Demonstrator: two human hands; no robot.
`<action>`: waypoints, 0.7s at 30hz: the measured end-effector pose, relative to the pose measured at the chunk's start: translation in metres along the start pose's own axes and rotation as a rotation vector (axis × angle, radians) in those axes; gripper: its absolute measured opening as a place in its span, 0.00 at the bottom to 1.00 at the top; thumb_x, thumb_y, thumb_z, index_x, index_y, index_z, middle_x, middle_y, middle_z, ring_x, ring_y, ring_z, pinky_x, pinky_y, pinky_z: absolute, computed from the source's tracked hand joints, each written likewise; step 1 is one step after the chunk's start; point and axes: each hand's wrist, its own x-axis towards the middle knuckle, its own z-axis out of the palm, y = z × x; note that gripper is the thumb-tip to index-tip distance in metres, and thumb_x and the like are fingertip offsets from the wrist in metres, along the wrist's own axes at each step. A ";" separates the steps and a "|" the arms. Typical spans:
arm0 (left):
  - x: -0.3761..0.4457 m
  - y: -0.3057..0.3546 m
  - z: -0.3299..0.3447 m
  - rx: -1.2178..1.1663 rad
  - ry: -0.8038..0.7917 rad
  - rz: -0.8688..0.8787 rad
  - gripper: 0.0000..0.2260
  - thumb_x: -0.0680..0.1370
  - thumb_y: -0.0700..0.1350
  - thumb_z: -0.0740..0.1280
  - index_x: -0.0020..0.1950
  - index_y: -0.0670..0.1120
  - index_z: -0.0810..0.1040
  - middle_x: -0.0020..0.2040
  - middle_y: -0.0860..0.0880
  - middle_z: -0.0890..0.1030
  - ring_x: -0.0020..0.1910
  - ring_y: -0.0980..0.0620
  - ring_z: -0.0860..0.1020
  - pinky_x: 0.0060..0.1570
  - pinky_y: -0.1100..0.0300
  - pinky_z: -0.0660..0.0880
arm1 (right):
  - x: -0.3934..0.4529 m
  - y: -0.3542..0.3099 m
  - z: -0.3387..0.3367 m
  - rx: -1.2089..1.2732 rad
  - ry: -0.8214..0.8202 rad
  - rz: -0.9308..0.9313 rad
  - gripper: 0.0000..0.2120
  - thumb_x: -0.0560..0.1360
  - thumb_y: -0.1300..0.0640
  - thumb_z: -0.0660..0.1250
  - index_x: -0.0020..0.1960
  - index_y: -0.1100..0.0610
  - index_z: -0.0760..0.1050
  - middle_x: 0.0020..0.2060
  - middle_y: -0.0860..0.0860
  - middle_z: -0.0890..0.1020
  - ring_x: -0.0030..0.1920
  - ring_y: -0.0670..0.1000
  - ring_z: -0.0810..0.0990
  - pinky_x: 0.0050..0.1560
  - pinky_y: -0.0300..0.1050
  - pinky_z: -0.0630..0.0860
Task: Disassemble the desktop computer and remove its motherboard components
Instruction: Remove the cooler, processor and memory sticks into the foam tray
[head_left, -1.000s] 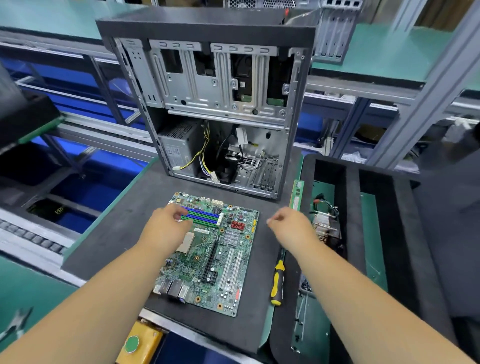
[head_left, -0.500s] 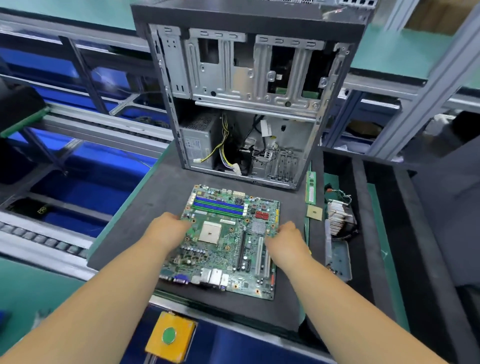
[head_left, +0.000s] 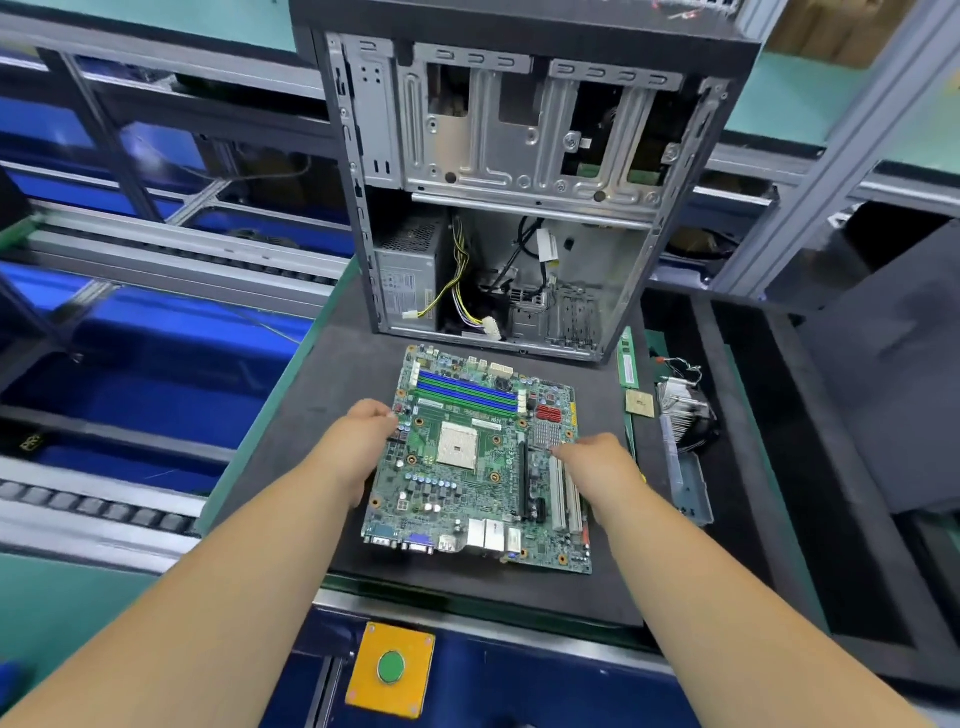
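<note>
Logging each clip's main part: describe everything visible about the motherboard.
The motherboard is a green circuit board lying flat on the dark mat before the open case. It shows blue and green memory slots at its far edge, an empty pale CPU socket mid-board, a small silver heatsink, red connectors, white and black expansion slots, and rear ports nearest the person. The left hand grips its left edge; the right hand rests on its right side.

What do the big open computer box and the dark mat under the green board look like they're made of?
The computer box looks like bare sheet metal inside: grey, shiny, stamped with slots and holes, with a dark outer shell, probably painted. The mat looks like soft foam or rubber: matte charcoal, no glare, though the picture can't confirm which.
</note>
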 end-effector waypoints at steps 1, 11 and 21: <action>0.000 -0.001 0.000 -0.004 -0.036 0.012 0.05 0.82 0.48 0.56 0.49 0.52 0.70 0.50 0.51 0.72 0.46 0.49 0.68 0.50 0.49 0.65 | 0.000 0.000 0.000 0.036 0.004 -0.002 0.30 0.73 0.49 0.69 0.70 0.61 0.68 0.67 0.58 0.72 0.62 0.60 0.74 0.60 0.52 0.72; -0.008 -0.002 0.003 -0.037 -0.026 0.221 0.03 0.82 0.51 0.59 0.52 0.54 0.70 0.42 0.52 0.73 0.34 0.55 0.66 0.34 0.59 0.64 | -0.005 0.008 -0.007 0.143 0.032 0.034 0.22 0.74 0.50 0.69 0.62 0.63 0.75 0.57 0.62 0.79 0.59 0.62 0.77 0.62 0.58 0.72; -0.036 0.015 0.010 -0.316 -0.087 0.188 0.08 0.82 0.46 0.60 0.59 0.44 0.73 0.63 0.37 0.74 0.64 0.37 0.71 0.65 0.36 0.66 | 0.005 0.007 -0.066 0.430 -0.229 0.003 0.30 0.75 0.46 0.68 0.72 0.57 0.67 0.64 0.56 0.75 0.65 0.57 0.72 0.66 0.55 0.67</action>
